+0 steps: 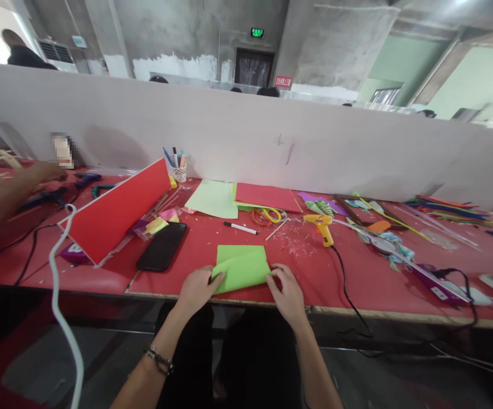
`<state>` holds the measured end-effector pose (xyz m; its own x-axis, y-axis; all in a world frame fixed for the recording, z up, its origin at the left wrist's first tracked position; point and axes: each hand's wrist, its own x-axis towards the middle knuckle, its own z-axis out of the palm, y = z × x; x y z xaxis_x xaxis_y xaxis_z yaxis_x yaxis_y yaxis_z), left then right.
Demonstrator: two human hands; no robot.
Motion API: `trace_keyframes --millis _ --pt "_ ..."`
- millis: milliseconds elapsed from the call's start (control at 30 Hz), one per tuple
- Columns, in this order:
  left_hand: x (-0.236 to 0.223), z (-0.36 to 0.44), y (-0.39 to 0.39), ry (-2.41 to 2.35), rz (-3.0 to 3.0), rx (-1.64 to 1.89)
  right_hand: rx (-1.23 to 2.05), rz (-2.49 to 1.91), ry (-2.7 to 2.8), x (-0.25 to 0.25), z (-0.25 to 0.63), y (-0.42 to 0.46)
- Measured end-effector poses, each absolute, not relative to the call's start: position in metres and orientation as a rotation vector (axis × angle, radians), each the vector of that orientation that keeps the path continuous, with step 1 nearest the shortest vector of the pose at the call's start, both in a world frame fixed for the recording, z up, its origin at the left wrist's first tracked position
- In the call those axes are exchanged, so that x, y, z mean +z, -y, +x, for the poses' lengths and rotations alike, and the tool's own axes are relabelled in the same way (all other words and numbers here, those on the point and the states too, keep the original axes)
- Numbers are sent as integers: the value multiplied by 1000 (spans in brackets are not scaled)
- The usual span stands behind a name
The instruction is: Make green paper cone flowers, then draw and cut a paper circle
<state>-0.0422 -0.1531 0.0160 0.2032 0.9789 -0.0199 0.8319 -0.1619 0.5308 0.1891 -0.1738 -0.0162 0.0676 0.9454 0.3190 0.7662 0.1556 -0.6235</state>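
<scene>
A green sheet of paper (243, 270), folded over on itself, lies at the front edge of the red table. My left hand (198, 289) pinches its left edge, thumb on top. On the opposite side, my right hand (286, 288) holds the right edge between thumb and fingers. The front flap sits a little askew over the back layer. Behind the paper rests a black-and-white marker (240, 228). A black phone (162, 246) lies to the left of my left hand.
Right of the paper is a yellow glue gun (320, 226) with a trailing cord. Red sheets (267, 196) and a pale green sheet (214, 197) lie farther back. A red board (120, 210) leans at left. A pen cup (180, 172) stands by the partition. Another person's arm (11, 190) reaches in at far left.
</scene>
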Motion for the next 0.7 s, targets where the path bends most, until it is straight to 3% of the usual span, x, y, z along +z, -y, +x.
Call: trace_keyframes --millis 367,533,700 --pt "28 -45 169 -1427 1419 962 619 -1394 1698 -15 181 177" --pt "28 -50 172 -1323 1465 947 725 -1309 1640 -11 178 172" --pt "31 -54 169 -1006 1959 704 729 -1220 1553 -9 176 166"
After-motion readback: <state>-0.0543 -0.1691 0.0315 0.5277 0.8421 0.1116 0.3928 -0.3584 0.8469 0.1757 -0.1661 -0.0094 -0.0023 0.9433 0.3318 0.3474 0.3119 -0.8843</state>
